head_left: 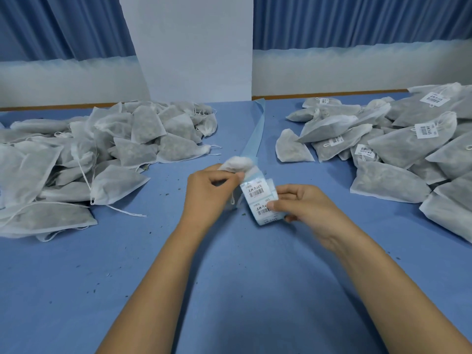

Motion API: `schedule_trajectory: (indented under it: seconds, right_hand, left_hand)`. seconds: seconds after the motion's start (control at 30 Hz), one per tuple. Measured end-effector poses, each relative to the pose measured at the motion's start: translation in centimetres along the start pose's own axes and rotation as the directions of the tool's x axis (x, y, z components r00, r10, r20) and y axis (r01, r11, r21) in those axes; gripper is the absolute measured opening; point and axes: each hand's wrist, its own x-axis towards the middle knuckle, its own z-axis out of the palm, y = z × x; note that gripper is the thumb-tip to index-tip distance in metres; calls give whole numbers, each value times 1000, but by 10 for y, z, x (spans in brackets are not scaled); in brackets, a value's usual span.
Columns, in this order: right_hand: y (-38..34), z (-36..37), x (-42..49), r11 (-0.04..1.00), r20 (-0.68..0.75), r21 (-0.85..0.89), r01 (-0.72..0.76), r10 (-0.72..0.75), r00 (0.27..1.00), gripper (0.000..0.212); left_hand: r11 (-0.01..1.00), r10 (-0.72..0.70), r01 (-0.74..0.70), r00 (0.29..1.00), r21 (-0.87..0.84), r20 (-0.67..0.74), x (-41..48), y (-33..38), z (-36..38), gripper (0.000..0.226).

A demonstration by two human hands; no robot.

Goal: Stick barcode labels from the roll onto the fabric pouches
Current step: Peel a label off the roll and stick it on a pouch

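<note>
**Hands, label strip and pouch piles**

At mid-table [229,290], the left hand [209,192] pinches a pouch [237,163]. The right hand [304,205] grips the label strip [260,200], thumb on a label. Unlabelled pouches [102,149] lie left, labelled pouches [388,159] right. Blue backing tape [252,139] trails far.

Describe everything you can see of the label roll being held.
The label roll holds white barcode labels on pale blue backing, two facing up. The right hand grips it, thumb on the lower label; the left hand, holding a pouch, pinches near its top. The bare backing strip trails away across the table.
</note>
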Motion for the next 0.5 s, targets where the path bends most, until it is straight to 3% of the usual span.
schedule_trajectory:
  seconds: [0.07, 0.13, 0.2, 0.27, 0.37, 0.5]
  right_hand:
    - [2, -5, 1, 1000, -2, 16, -7, 7, 1000, 16]
    - [4, -7, 3, 998, -30, 61, -21, 23, 999, 12]
    - [6, -4, 7, 987, -74, 154, -39, 51, 996, 6]
    - [6, 2, 14, 963, -142, 267, -45, 85, 986, 11]
    - [4, 9, 23, 948, -235, 316, -15, 94, 968, 28]
    - [7, 10, 27, 946, -236, 323, 31, 49, 970, 32]
  left_hand:
    - [994, -108, 105, 981, -28, -159, 4, 0, -3, 37]
    - [971, -230, 192, 919, -144, -321, 8, -1, -12, 38]
    - [937, -308, 190, 845, -293, -438, 12, -3, -24, 47]
    - [922, -307, 128, 816, -365, -490, 14, -3, -35, 50]
    - [884, -332, 113, 834, -454, -440, 14, -2, -39, 39]
    - [810, -410, 262, 893, -526, -187, 12, 4, -28, 29]
